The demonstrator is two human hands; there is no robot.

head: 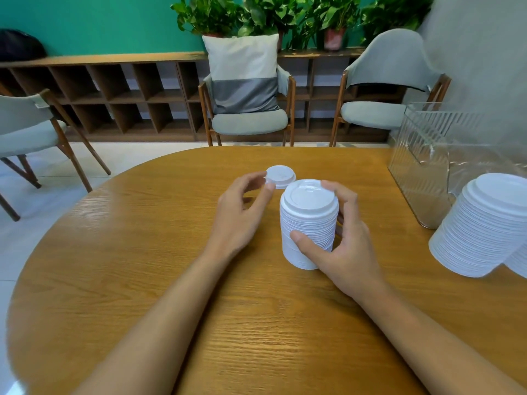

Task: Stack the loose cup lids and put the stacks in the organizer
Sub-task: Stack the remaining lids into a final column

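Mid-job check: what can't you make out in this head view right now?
Head view:
- Organizer: right part cut off by the frame edge; contents unclear through glare.
- Second side stack: mostly cut off by the right edge.
- Held stack: lid count too fine; right hand covers its right side.
- Loose lid in left hand: lifted or resting, unclear.

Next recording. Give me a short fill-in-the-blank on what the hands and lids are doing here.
1. The left hand pinches exactly ____ loose lid by its rim.
2. The right hand grips a tall lid stack; the second stack stands to its ____.
3. Every lid in view is ____ in colour.
Missing words: one; right; white.
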